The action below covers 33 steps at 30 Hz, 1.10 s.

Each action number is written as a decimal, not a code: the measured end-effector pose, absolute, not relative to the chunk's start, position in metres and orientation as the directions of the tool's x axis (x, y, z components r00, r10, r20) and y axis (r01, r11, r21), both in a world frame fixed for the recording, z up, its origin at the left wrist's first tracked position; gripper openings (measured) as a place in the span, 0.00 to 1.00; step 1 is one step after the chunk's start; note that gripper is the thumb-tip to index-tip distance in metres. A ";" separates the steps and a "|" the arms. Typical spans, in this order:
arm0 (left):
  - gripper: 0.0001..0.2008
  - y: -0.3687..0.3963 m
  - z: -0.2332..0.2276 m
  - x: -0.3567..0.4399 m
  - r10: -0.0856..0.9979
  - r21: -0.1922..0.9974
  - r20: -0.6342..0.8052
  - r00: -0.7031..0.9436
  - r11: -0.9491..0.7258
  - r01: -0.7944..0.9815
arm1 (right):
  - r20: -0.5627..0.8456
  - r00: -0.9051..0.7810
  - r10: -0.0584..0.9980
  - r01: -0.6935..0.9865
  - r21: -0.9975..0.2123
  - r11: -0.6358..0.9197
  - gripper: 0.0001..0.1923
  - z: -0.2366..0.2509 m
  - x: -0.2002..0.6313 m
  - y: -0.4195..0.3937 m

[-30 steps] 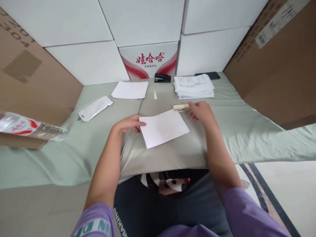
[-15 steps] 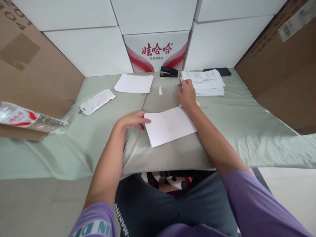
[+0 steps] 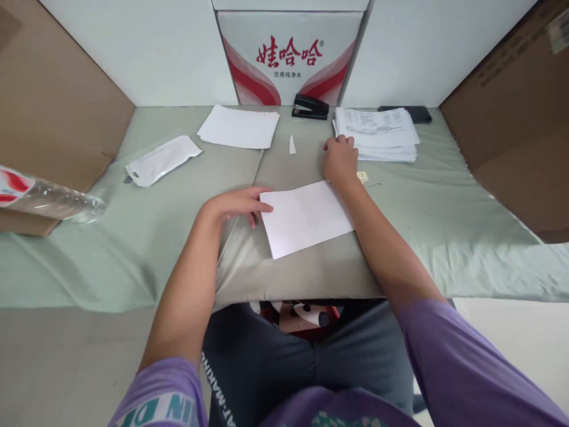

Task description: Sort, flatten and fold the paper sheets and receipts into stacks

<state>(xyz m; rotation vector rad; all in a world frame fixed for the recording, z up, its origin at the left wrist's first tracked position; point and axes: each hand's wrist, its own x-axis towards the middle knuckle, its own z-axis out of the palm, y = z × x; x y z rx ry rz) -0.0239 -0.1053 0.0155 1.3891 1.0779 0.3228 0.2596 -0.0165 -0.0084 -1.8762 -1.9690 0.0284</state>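
On the tabletop (image 3: 444, 237), the left hand (image 3: 237, 203) pinches the white paper (image 3: 306, 216) by its left edge. Beyond, the right hand (image 3: 341, 159) mostly hides a cream object (image 3: 363, 177); whether its fingers grip the printed stack (image 3: 380, 135), I cannot tell.

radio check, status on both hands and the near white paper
Left hand on near white paper's left edge. Right hand by printed stack, contact unclear. Right wrist hiding part of cream object.

The right forearm (image 3: 380, 234) hides part of the yellow tool (image 3: 363, 177) and white paper (image 3: 306, 216); the view's left edge crops the bottle (image 3: 57, 198); the stack's (image 3: 377, 133) small print is illegible.
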 end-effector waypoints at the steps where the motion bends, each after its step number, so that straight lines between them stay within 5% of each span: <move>1: 0.27 -0.106 0.017 -0.023 0.725 0.872 -0.459 0.513 0.257 0.416 | 0.276 -0.013 0.961 0.959 -0.269 0.091 0.20 -0.009 0.258 -0.016; 15: 0.28 -0.116 0.024 -0.014 0.710 0.883 -0.465 0.529 0.331 0.332 | 0.273 -0.130 0.953 0.971 -0.159 0.178 0.21 -0.008 0.244 -0.022; 21: 0.29 -0.118 0.015 -0.019 0.748 0.907 -0.421 0.513 0.337 0.252 | 0.212 -0.129 0.969 0.954 -0.239 0.180 0.18 -0.007 0.251 -0.019; 33: 0.26 -0.120 0.023 -0.008 0.754 0.857 -0.502 0.424 0.368 0.360 | 0.155 -0.064 0.986 0.934 -0.340 0.114 0.15 -0.003 0.258 -0.017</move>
